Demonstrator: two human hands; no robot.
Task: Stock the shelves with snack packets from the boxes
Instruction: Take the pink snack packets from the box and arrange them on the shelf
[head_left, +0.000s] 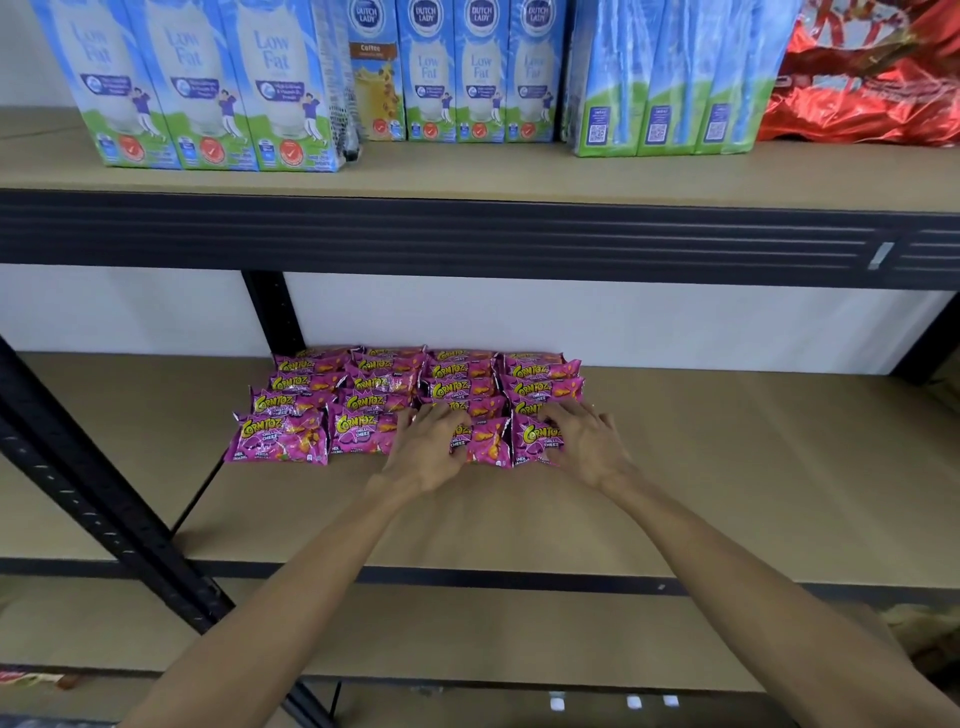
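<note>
Several pink snack packets (283, 434) lie in neat rows at the back of the middle shelf (727, 467), against the white wall. My left hand (428, 449) rests palm down on a front-row packet (485, 441), fingers spread forward. My right hand (584, 441) lies flat on the front-right packet (537, 439), fingers straight and pointing toward the back rows. Both forearms reach in from the bottom of the view. No box shows in this view.
The upper shelf (467, 176) carries blue milk cartons (208, 88) and a red foil bag (872, 78). A black upright post (104, 504) slants down the left side. The dark beam (467, 239) of the upper shelf hangs above my hands.
</note>
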